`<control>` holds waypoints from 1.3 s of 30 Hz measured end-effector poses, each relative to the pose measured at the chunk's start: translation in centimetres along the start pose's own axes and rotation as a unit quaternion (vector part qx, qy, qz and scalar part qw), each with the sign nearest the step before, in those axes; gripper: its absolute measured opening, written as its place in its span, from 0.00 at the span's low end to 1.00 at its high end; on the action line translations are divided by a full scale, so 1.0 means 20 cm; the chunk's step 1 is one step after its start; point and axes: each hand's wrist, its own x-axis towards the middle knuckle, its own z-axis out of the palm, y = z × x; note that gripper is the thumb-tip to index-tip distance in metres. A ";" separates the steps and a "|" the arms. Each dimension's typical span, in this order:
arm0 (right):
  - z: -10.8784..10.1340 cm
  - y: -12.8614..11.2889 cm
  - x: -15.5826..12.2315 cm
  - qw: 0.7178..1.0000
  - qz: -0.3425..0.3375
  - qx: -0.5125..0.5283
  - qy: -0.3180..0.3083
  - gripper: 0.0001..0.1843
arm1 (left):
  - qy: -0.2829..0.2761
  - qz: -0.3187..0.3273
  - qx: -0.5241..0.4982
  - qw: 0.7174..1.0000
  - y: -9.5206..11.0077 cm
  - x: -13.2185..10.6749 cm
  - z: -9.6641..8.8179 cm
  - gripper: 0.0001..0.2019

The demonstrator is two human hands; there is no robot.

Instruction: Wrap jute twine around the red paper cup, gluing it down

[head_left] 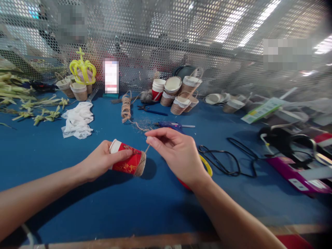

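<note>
One blue surface lies below your red cup, which you hold tipped on its side, apparently lifted clear, its white rim facing left. Your left hand wraps the cup, thumb across its near side, the other fingers mostly hidden behind; grip firmly enough to turn it without denting what looks like thin paper. Right of the cup, your right hand pinches the strand between thumb and fingertips. Beyond the cup and to its right, the glue gun lies partly behind that hand, so swing your knuckles wide of it; it may be hot. Farther beyond the cup lies the twine hank; give yourself some slack from it before pulling. On the cup, the wound band covers the end away from the rim: seat each turn snugly against its neighbour, uncrossed. For the strand itself, steady, even tension should serve best.
</note>
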 end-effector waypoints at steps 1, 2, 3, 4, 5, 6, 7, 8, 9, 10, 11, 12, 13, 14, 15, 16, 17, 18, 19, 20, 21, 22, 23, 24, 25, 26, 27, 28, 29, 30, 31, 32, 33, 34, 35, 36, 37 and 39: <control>0.00 0.01 0.00 1.000 0.001 -0.001 -0.002 0.03 | -0.001 0.000 -0.002 1.000 0.00 0.00 0.00 0.11; 0.00 0.01 0.00 1.000 0.002 -0.002 -0.005 0.03 | -0.002 0.001 -0.002 1.000 0.01 0.00 0.01 0.11; 0.00 0.02 0.00 1.000 0.004 -0.002 -0.008 0.04 | -0.003 0.004 -0.001 1.000 0.01 -0.01 0.01 0.11; 0.01 0.02 0.01 1.000 0.006 -0.002 -0.012 0.04 | -0.006 0.008 -0.001 1.000 0.02 -0.01 0.02 0.10; 0.01 0.03 0.01 1.000 0.009 -0.001 -0.016 0.04 | -0.009 0.013 0.000 1.000 0.02 -0.02 0.02 0.10; 0.01 0.03 0.01 1.000 0.012 0.001 -0.019 0.04 | -0.012 0.018 0.000 1.000 0.03 -0.02 0.03 0.10; 0.01 0.03 0.01 1.000 0.014 0.003 -0.021 0.04 | -0.015 0.024 0.000 1.000 0.03 -0.03 0.03 0.09; 0.02 0.03 0.01 1.000 0.017 0.005 -0.024 0.05 | -0.018 0.029 0.001 0.999 0.04 -0.03 0.04 0.09; 0.02 0.03 0.01 0.999 0.020 0.005 -0.027 0.05 | -0.019 0.035 0.004 0.999 0.04 -0.04 0.04 0.09; 0.02 0.04 0.01 0.999 0.022 0.006 -0.030 0.05 | -0.020 0.042 0.008 0.999 0.03 -0.04 0.04 0.09; 0.02 0.04 0.01 0.999 0.024 0.005 -0.033 0.05 | -0.022 0.050 0.013 0.998 0.03 -0.04 0.03 0.09; 0.02 0.04 0.01 0.999 0.026 0.005 -0.036 0.05 | -0.023 0.058 0.018 0.998 0.03 -0.04 0.03 0.09; 0.02 0.04 0.01 0.999 0.027 0.006 -0.039 0.05 | -0.026 0.066 0.024 0.997 0.03 -0.04 0.03 0.09; 0.02 0.05 0.01 0.999 0.027 0.006 -0.042 0.05 | -0.029 0.072 0.029 0.997 0.03 -0.04 0.03 0.09; 0.02 0.05 0.01 0.999 0.028 0.006 -0.044 0.05 | -0.030 0.077 0.033 0.996 0.02 -0.05 0.03 0.09; 0.02 0.05 0.01 0.998 0.028 0.006 -0.047 0.05 | -0.031 0.081 0.036 0.996 0.02 -0.05 0.03 0.08; 0.02 0.06 0.01 0.998 0.029 0.006 -0.049 0.05 | -0.030 0.085 0.038 0.995 0.02 -0.05 0.03 0.07; 0.02 0.06 0.01 0.998 0.031 0.006 -0.052 0.05 | -0.029 0.089 0.042 0.995 0.02 -0.06 0.03 0.07; 0.02 0.06 0.01 0.998 0.032 0.006 -0.055 0.05 | -0.027 0.092 0.047 0.994 0.02 -0.06 0.03 0.07; 0.02 0.06 0.01 0.998 0.034 0.005 -0.058 0.05 | -0.025 0.096 0.054 0.994 0.02 -0.06 0.03 0.08; 0.02 0.06 0.01 0.998 0.034 0.004 -0.061 0.05 | -0.024 0.100 0.063 0.993 0.02 -0.06 0.03 0.08; 0.02 0.06 0.00 0.997 0.034 0.003 -0.063 0.06 | -0.023 0.104 0.073 0.992 0.02 -0.07 0.03 0.09; 0.02 0.07 0.00 0.997 0.034 0.002 -0.065 0.06 | -0.021 0.109 0.084 0.990 0.02 -0.07 0.03 0.09; 0.02 0.07 0.00 0.997 0.034 0.003 -0.068 0.06 | -0.021 0.114 0.094 0.989 0.02 -0.07 0.03 0.09; 0.02 0.07 0.00 0.997 0.035 0.004 -0.071 0.06 | -0.020 0.121 0.104 0.987 0.02 -0.07 0.03 0.10; 0.03 0.07 0.00 0.997 0.035 0.006 -0.073 0.06 | -0.018 0.129 0.114 0.985 0.02 -0.07 0.03 0.10; 0.03 0.07 0.00 0.996 0.036 0.008 -0.076 0.06 | -0.016 0.137 0.124 0.983 0.02 -0.07 0.02 0.10; 0.03 0.07 0.00 0.996 0.037 0.009 -0.078 0.06 | -0.015 0.145 0.134 0.980 0.02 -0.08 0.02 0.11; 0.03 0.07 0.00 0.996 0.038 0.009 -0.081 0.06 | -0.015 0.152 0.143 0.978 0.02 -0.08 0.02 0.11; 0.03 0.08 0.00 0.996 0.039 0.008 -0.083 0.06 | -0.017 0.158 0.151 0.976 0.02 -0.08 0.02 0.12; 0.03 0.08 0.00 0.996 0.040 0.006 -0.085 0.06 | -0.020 0.162 0.159 0.974 0.02 -0.08 0.01 0.12; 0.04 0.08 0.00 0.995 0.041 0.004 -0.087 0.06 | -0.024 0.165 0.167 0.972 0.02 -0.08 0.01 0.12; 0.04 0.08 0.00 0.995 0.042 0.004 -0.087 0.06 | -0.027 0.166 0.175 0.970 0.01 -0.08 0.01 0.12; 0.04 0.08 0.00 0.995 0.042 0.004 -0.088 0.06 | -0.027 0.168 0.182 0.968 0.01 -0.08 0.01 0.13; 0.04 0.08 0.00 0.995 0.043 0.004 -0.088 0.06 | -0.026 0.170 0.188 0.967 0.01 -0.08 0.00 0.13; 0.03 0.08 0.00 0.995 0.045 0.005 -0.088 0.06 | -0.024 0.173 0.193 0.966 0.00 -0.08 0.00 0.13; 0.03 0.08 0.00 0.995 0.046 0.006 -0.088 0.06 | -0.023 0.175 0.196 0.964 0.00 -0.08 0.00 0.13; 0.03 0.07 -0.01 0.995 0.048 0.004 -0.087 0.06 | -0.020 0.180 0.203 0.962 0.00 -0.08 0.00 0.14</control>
